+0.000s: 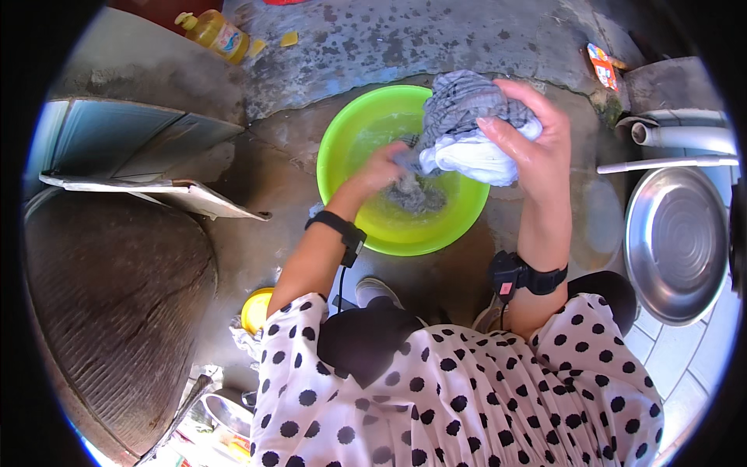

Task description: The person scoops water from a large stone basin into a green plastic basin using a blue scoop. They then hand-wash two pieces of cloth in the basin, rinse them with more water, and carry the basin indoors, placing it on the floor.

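A lime-green plastic basin (402, 248) stands on the floor before me with water in it. My right hand (534, 131) is raised over the basin's right rim and grips a bunched bundle of grey checked cloth (464, 105) and white cloth (475, 156). Inside the basin, my left hand (379, 166) is motion-blurred, its fingers closed on a grey part of the cloth. More wet grey cloth (417, 195) lies in the water below that hand.
A pump bottle of yellow liquid (216, 36) stands on the ledge at upper left, beside yellow pieces (289, 38). An orange packet (602, 67) is at upper right. A metal basin (677, 245) leans at right near white pipes (683, 139). Leftward is a large brown ribbed vessel (117, 315).
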`<state>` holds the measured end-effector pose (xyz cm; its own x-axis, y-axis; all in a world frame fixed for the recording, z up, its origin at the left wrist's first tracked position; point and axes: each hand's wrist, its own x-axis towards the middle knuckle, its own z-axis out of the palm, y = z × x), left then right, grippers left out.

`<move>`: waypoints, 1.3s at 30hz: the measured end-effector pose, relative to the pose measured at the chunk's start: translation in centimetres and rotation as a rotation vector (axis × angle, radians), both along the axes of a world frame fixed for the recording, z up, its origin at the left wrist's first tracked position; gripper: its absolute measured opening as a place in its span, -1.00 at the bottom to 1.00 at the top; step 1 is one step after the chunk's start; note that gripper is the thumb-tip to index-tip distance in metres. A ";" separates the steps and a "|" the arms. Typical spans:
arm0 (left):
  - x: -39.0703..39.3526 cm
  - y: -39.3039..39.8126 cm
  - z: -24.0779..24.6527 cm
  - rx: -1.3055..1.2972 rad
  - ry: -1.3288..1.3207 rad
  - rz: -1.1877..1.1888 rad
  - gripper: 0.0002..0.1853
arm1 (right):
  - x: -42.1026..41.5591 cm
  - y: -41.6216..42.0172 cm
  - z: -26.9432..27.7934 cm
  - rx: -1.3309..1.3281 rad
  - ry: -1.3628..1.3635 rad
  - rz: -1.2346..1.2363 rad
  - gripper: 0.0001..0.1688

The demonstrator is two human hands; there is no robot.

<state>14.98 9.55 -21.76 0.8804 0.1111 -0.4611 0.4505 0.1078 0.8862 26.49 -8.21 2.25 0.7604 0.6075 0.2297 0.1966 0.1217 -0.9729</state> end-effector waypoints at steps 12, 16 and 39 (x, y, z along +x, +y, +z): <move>-2.8 -4.5 -2.4 1.371 0.171 -0.483 -0.69 | -0.4 0.0 -16.9 -0.917 -0.002 -0.219 -0.55; -2.0 -3.6 -1.8 1.186 0.222 -0.796 -0.71 | 0.3 -0.8 -18.4 -0.936 0.071 -0.150 -0.57; -1.3 -3.6 -1.9 1.277 0.235 -0.592 -0.76 | 0.8 -1.4 -22.2 -0.627 0.890 0.103 -0.80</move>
<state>13.65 5.91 -23.63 0.8611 0.2038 -0.4658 0.2945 -0.9467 0.1304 27.26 -9.60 -19.90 0.4393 0.4951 -0.7496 -0.5904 -0.4697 -0.6563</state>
